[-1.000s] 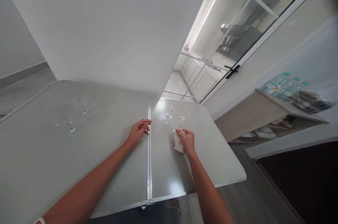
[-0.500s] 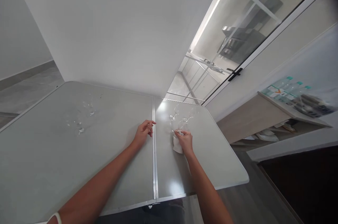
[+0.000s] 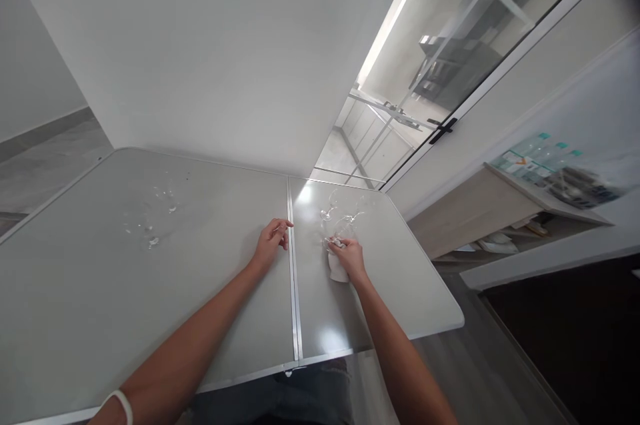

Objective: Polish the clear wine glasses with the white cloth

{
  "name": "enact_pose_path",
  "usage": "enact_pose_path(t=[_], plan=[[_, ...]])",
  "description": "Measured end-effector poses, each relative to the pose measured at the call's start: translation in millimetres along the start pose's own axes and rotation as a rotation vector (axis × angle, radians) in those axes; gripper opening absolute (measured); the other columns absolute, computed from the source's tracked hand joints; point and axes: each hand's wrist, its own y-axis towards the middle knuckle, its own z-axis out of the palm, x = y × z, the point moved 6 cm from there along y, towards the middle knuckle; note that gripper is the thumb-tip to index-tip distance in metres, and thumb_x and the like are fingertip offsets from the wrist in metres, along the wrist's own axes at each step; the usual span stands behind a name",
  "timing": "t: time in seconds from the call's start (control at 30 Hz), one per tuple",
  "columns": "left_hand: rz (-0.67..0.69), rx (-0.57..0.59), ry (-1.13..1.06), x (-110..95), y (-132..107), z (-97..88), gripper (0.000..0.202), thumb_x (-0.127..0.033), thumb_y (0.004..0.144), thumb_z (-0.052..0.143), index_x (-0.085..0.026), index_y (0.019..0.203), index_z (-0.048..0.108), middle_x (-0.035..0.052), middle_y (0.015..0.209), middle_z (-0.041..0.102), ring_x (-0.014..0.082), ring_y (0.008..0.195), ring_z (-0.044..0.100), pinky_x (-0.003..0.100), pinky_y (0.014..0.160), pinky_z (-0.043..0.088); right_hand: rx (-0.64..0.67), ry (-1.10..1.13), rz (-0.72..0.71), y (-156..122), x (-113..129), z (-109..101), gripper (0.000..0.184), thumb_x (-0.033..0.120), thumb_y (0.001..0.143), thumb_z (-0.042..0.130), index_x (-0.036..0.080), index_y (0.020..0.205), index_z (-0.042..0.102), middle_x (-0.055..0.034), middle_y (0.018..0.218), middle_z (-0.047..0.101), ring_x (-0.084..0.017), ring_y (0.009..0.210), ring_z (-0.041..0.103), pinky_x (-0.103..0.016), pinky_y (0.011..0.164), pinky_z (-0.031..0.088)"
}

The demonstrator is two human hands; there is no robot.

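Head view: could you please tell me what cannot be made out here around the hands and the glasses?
- Right hand: its palm hides most of the white cloth and its grip.
- Glasses beyond it: clear against glare, number and outlines unsure.
- Glasses far left: too faint to count.
- Left hand: whether its fingertips touch the table is unclear.
- Bottles on the shelf: blurred.
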Motion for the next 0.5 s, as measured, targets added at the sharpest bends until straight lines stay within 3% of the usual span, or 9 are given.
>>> enact_pose_path(t=[0.2, 0.33, 0.43, 0.5], plan=[[-0.024, 0.016, -0.020, 6.8, 4.8, -1.7, 0.039, -0.056, 0.091, 0.054, -0.020, 0.094, 0.067, 0.0011, 0.074, 0.056, 0.0123, 0.058, 0.050, 0.027, 0.057, 0.047, -0.011, -0.151, 0.066, -8.6, 1.9, -19.4, 0.054, 0.038, 0.064, 0.073, 0.017, 0.114, 0.073, -0.0060, 0.085, 0.077, -0.022, 0.074, 0.069, -0.027, 0.063, 0.049], [-0.011, -0.039, -0.095, 16.5, 7.6, -5.3, 0.040, -0.058, 0.086, 0.060, -0.019, 0.091, 0.065, -0.0015, 0.067, 0.052, 0.0112, 0.055, 0.049, 0.024, 0.051, 0.044, -0.076, -0.358, 0.028, -57.0, -1.8, -37.3, 0.025, 0.041, 0.071, 0.067, 0.020, 0.083, 0.070, -0.0064, 0.079, 0.074, -0.022, 0.071, 0.068, -0.028, 0.063, 0.045], [-0.034, -0.077, -0.184, 22.1, 5.4, -6.6, 0.047, -0.064, 0.078, 0.065, -0.018, 0.086, 0.063, -0.0035, 0.061, 0.046, 0.0096, 0.048, 0.043, 0.023, 0.044, 0.038, -0.216, -0.443, -0.104, -101.3, 13.9, -37.8, 0.027, 0.048, 0.087, 0.057, 0.023, 0.084, 0.066, -0.0059, 0.078, 0.072, -0.022, 0.067, 0.064, -0.029, 0.063, 0.042], [-0.045, -0.080, -0.236, 25.3, 8.1, -8.8, 0.050, -0.068, 0.077, 0.064, -0.018, 0.085, 0.062, -0.0030, 0.062, 0.046, 0.0090, 0.048, 0.043, 0.022, 0.043, 0.037, -0.308, -0.464, -0.255, -119.3, 43.9, -26.0, 0.030, 0.051, 0.088, 0.060, 0.024, 0.076, 0.062, -0.0045, 0.071, 0.067, -0.020, 0.060, 0.057, -0.030, 0.062, 0.039]])
